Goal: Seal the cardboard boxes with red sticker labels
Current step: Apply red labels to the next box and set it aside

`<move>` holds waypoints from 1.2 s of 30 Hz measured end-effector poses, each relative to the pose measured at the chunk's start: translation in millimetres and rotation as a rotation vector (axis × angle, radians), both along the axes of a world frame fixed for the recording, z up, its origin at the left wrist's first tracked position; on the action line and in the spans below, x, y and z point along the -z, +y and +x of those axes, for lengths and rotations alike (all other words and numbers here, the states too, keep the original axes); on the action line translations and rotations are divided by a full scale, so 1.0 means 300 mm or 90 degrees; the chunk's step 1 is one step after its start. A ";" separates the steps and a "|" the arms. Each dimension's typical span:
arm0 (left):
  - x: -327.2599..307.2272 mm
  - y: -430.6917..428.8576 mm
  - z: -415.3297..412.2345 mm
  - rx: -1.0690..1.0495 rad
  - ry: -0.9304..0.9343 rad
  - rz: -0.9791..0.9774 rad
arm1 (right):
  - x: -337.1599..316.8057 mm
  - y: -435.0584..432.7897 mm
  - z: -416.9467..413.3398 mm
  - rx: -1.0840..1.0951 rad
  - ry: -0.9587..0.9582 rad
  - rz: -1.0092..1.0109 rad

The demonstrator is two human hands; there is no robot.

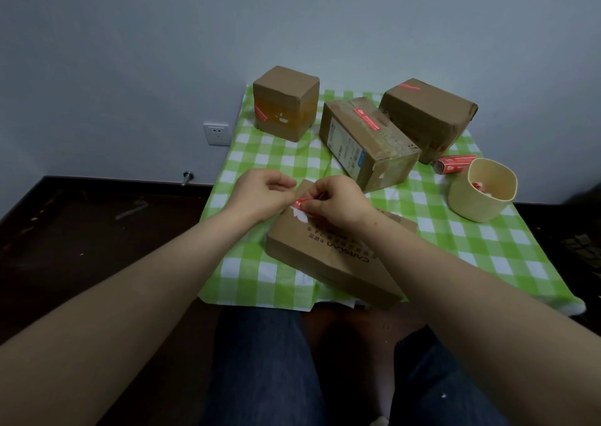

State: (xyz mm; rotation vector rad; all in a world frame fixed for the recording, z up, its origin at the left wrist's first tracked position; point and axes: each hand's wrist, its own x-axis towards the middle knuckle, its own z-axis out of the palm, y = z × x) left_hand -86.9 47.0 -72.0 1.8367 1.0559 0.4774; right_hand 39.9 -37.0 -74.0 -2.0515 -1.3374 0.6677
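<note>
Left hand: the left hand [260,194] has its fingers curled, and the tips pinch the left end of the red sticker label [300,203].
Right hand: the right hand [338,203] has fingers and thumb closed on the label's right end. Both hands meet over the far corner of the near cardboard box [328,259].
Label position: it is held between the two sets of fingertips, just above the box top and apparently not yet pressed down. A ragged white scrap [300,216] shows directly beneath it. Whether this is backing paper or residue on the box cannot be told.
Box position: it lies flat on the tabletop [455,240] under both wrists, with its near corner at the tabletop's front edge.
Risk, adhesive: a label pinched at both ends is likely to fold onto itself or cling to a fingertip if the hands drift together.
Risk, tearing: an uneven pull could rip the thin strip.
Risk, placement: the hands hide the flap seam, so the label may land beside it and seal nothing.
Risk, box: pressing hard near the far corner could slide the box toward the front edge.
Other boxes: the cube box [286,100], the long box [364,142] and the right-hand box [429,113] stand well beyond the hands, each showing a red strip.
Supplies: a beige cup [481,194] and a red label pack [455,163] lie to the right.
</note>
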 end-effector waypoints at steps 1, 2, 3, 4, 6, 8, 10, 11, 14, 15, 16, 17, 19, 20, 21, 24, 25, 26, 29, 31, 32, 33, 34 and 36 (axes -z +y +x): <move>-0.002 0.004 -0.002 -0.001 0.004 0.036 | 0.002 0.001 -0.001 0.004 0.002 0.003; -0.004 0.006 -0.003 0.012 0.017 0.072 | 0.005 0.002 -0.001 0.007 0.003 0.006; -0.008 0.006 -0.004 0.038 0.042 0.107 | 0.008 0.003 -0.002 0.009 0.003 0.008; -0.011 0.003 -0.005 0.073 0.078 0.142 | 0.010 0.004 -0.002 0.011 0.003 0.006; -0.017 -0.003 -0.002 0.144 0.162 0.233 | 0.009 0.005 -0.005 0.011 0.008 -0.003; -0.021 -0.007 0.003 0.180 0.214 0.311 | 0.006 0.005 -0.005 0.007 0.013 -0.008; -0.023 -0.010 0.009 0.191 0.235 0.346 | 0.007 0.004 -0.004 -0.002 0.009 -0.008; -0.023 -0.012 0.014 0.193 0.240 0.354 | 0.007 0.002 -0.003 -0.006 -0.001 -0.009; -0.024 -0.015 0.025 0.191 0.255 0.375 | 0.012 0.002 -0.002 -0.006 -0.032 -0.014; -0.024 -0.015 0.029 0.193 0.260 0.382 | 0.012 0.001 -0.002 -0.007 -0.040 -0.014; -0.024 -0.014 0.032 0.196 0.266 0.385 | 0.012 0.002 -0.002 -0.008 -0.047 -0.013; -0.025 -0.015 0.035 0.198 0.272 0.385 | 0.012 0.002 -0.002 -0.010 -0.052 -0.012; -0.028 -0.017 0.039 0.200 0.283 0.380 | 0.014 0.003 -0.002 -0.015 -0.065 -0.014; -0.030 -0.018 0.041 0.201 0.288 0.375 | 0.016 0.004 -0.001 -0.017 -0.072 -0.015; -0.031 -0.018 0.042 0.203 0.293 0.370 | 0.018 0.006 0.000 -0.018 -0.077 -0.018; -0.036 -0.019 0.044 0.212 0.300 0.364 | 0.021 0.009 0.001 -0.021 -0.091 -0.026; -0.036 -0.017 0.043 0.215 0.302 0.367 | 0.022 0.011 0.000 -0.021 -0.096 -0.027; -0.034 -0.015 0.043 0.218 0.305 0.374 | 0.022 0.012 -0.001 -0.023 -0.104 -0.029; -0.027 -0.013 0.046 0.227 0.314 0.398 | 0.021 0.013 -0.003 -0.025 -0.124 -0.029; -0.025 -0.014 0.046 0.233 0.319 0.414 | 0.021 0.012 -0.005 -0.023 -0.129 -0.028; -0.025 -0.015 0.046 0.237 0.322 0.424 | 0.022 0.012 -0.006 -0.021 -0.130 -0.028; -0.024 -0.016 0.046 0.241 0.322 0.432 | 0.022 0.012 -0.006 -0.019 -0.131 -0.029; -0.025 -0.016 0.045 0.243 0.321 0.435 | 0.023 0.013 -0.007 -0.018 -0.133 -0.030; -0.028 -0.017 0.044 0.247 0.320 0.434 | 0.023 0.014 -0.008 -0.019 -0.141 -0.033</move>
